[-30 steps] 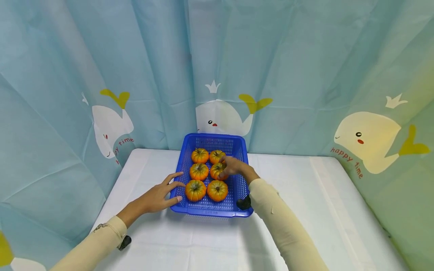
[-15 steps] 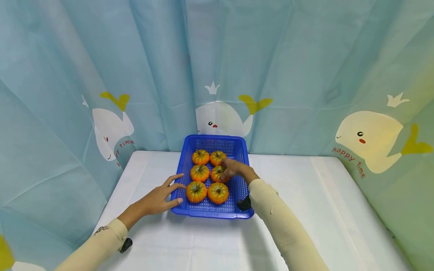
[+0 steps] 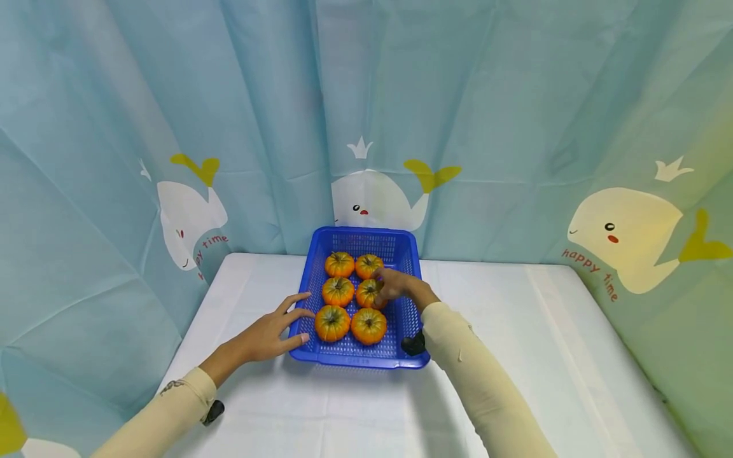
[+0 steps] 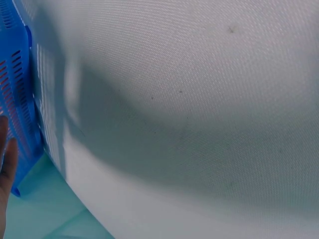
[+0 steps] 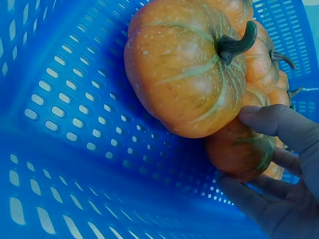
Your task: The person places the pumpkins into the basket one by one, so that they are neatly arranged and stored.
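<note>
Small orange pumpkins with green stems stand in two columns inside a blue plastic basket (image 3: 380, 363). My right hand (image 3: 395, 284) reaches over the basket's right side and holds the middle pumpkin (image 3: 365, 294) of the right column. In the right wrist view its thumb and fingers curve around that pumpkin, low beside the larger front pumpkin (image 5: 184, 69). At the basket's left rim, my left hand (image 3: 266, 336) rests with spread fingers, their tips at the edge. Only a few of its fingers (image 4: 9, 164) show in the left wrist view, against the basket wall.
Under the basket lies a white-covered table (image 3: 504, 318). Light blue curtains (image 3: 492, 114) with whale prints hang behind it and on both sides. The back rim of the basket is close to the rear curtain.
My right thumb has shifted slightly right along the middle pumpkin, baring more of its face. The left hand and the basket stay in place; the head view has moved a little.
</note>
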Demonstrator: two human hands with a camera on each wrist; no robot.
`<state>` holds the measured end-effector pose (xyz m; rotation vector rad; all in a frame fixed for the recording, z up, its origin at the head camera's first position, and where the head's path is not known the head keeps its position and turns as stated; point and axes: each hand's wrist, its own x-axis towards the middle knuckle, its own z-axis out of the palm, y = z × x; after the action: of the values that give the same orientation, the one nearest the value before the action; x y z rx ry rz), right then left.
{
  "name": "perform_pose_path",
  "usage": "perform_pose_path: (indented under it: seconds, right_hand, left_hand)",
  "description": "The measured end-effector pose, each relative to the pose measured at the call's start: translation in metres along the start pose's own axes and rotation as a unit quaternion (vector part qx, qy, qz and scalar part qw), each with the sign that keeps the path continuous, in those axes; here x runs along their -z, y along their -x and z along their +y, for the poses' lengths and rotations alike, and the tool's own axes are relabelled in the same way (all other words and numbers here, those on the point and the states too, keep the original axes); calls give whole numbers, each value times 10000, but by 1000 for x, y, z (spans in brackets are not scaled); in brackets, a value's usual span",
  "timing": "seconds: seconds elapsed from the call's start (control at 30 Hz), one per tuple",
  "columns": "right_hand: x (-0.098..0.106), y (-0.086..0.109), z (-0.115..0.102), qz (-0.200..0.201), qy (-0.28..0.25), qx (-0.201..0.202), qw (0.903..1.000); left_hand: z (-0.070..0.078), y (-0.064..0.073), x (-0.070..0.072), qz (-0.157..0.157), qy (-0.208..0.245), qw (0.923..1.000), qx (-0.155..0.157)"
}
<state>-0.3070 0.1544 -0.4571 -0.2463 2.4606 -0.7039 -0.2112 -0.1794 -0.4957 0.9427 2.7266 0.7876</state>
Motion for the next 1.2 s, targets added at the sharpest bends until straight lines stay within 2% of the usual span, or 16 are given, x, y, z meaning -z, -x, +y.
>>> perform_pose_path:
  seconds: [0.27,0.67,0.8,1.2]
  right_hand:
    - [0,-1,0,4,66,-115,9999]
    - [6,3,-2,43,173,173,9997]
    - [12,7,-3,172,106,98,9997]
    - [36,38,-3,772,-157,857,9932]
  left_hand:
    - [2,0,1,23,66,10000,32]
    - [4,0,2,2,-6,10000,33]
    - [5,0,2,14,-39,10000,-34]
    - [6,0,3,-25,-176,9998,-77]
